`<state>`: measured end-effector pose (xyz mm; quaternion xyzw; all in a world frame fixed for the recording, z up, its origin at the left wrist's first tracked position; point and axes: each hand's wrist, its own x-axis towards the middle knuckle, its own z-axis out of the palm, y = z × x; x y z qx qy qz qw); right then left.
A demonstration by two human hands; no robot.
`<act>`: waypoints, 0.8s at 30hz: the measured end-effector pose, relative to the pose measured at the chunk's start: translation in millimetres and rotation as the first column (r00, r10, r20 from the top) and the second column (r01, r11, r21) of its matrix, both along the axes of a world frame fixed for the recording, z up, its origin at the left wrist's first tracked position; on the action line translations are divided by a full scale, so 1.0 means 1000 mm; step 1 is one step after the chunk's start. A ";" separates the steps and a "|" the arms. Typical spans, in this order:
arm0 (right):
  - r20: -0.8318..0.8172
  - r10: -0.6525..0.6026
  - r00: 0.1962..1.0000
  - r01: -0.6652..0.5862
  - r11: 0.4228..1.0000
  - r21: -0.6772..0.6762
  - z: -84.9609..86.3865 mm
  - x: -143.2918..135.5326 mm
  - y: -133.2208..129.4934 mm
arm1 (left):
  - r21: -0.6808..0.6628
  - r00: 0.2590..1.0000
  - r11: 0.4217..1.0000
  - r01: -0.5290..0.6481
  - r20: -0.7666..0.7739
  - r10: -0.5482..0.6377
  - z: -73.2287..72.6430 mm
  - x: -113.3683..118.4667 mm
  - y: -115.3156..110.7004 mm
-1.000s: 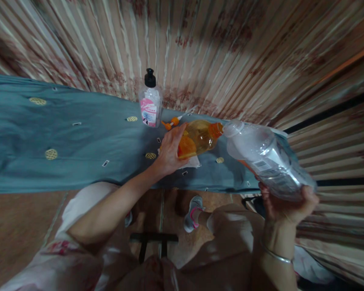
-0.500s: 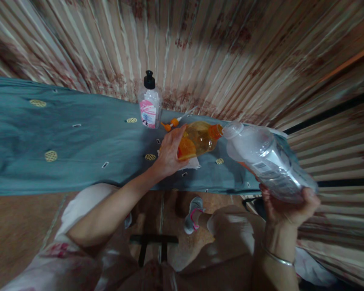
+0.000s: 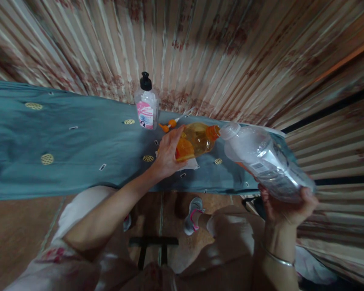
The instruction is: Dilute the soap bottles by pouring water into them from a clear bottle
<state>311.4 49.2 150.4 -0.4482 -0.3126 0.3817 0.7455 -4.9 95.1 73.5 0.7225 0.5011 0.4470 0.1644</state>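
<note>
My left hand [image 3: 169,151] is closed around the base of a yellow-orange see-through bottle [image 3: 200,139], tilted with its orange neck to the right. My right hand [image 3: 288,204] grips the bottom end of a large clear plastic bottle [image 3: 267,157], whose mouth points up and left. The two bottle mouths meet or nearly meet; I cannot tell if they touch. An orange pump top [image 3: 170,124] with a pale tube lies on the cloth behind my left hand. Part of a white paper or cloth [image 3: 191,163] shows under the yellow-orange bottle.
A clear bottle with a black pump [image 3: 147,105] and pink label stands at the back of the table. The teal patterned tablecloth [image 3: 79,149] runs left to right. Pleated curtains [image 3: 170,48] hang behind and at the right. Below are a tiled floor and my shoe [image 3: 194,216].
The whole view has shifted slightly, so things sit a little further left. Both hands keep their hold, and the bottles stay mouth to mouth in nearly the same pose.
</note>
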 end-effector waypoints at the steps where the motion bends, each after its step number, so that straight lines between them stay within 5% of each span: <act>1: 0.010 -0.009 1.000 0.009 1.000 -0.008 0.000 -0.001 0.000 | 0.005 1.000 1.000 0.003 -0.003 -0.003 0.000 0.000 0.000; 24: 0.056 -0.027 0.998 0.030 0.998 -0.046 0.006 -0.009 -0.001 | -0.009 1.000 1.000 0.010 -0.005 -0.010 0.002 0.000 0.000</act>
